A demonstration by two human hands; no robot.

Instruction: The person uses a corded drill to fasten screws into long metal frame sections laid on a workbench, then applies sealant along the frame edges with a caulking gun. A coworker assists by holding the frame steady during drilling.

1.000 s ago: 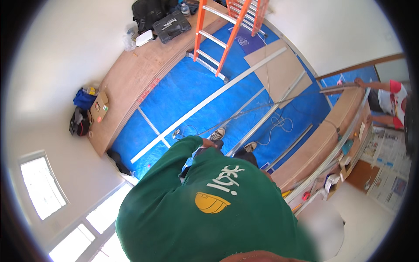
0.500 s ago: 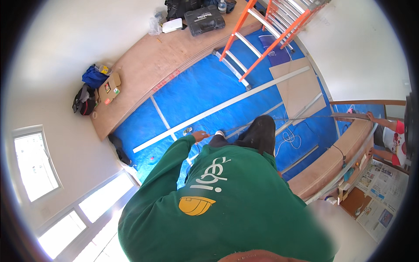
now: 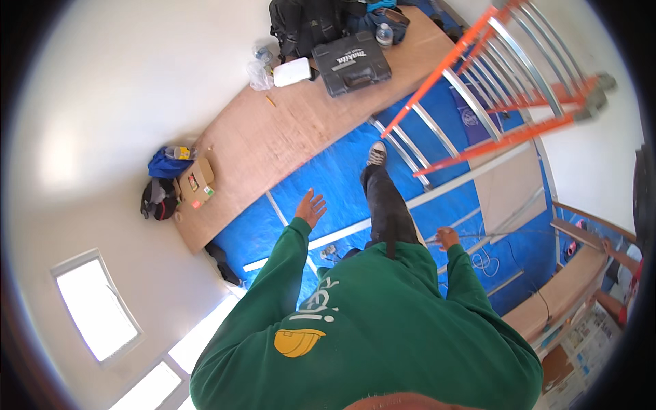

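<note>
My left hand [image 3: 311, 208] hangs over the blue floor sheet [image 3: 342, 164], fingers spread and holding nothing. A long white strip [image 3: 444, 187] lies on the sheet between it and the ladder. Beside my right thigh is my right hand [image 3: 448, 238], its fingers curled; whether something thin is in them is too small to make out. A thin pale line runs rightward from near that hand, close to a coiled white cord [image 3: 485, 262] on the sheet. My foot in a dark sneaker [image 3: 376, 154] is stretched forward, near the ladder's foot.
An orange stepladder [image 3: 495, 145] stands ahead right. Along the left, a plywood platform [image 3: 273, 150] carries a black tool case [image 3: 352, 65], bags, a bottle and a cardboard box [image 3: 198, 183]. At far right, another person's hand [image 3: 608, 247] is at a board [image 3: 577, 233].
I have stepped forward, bringing the ladder and platform closer. My left hand has lifted and spread its fingers. My right hand has come into view. The other person's board has tilted.
</note>
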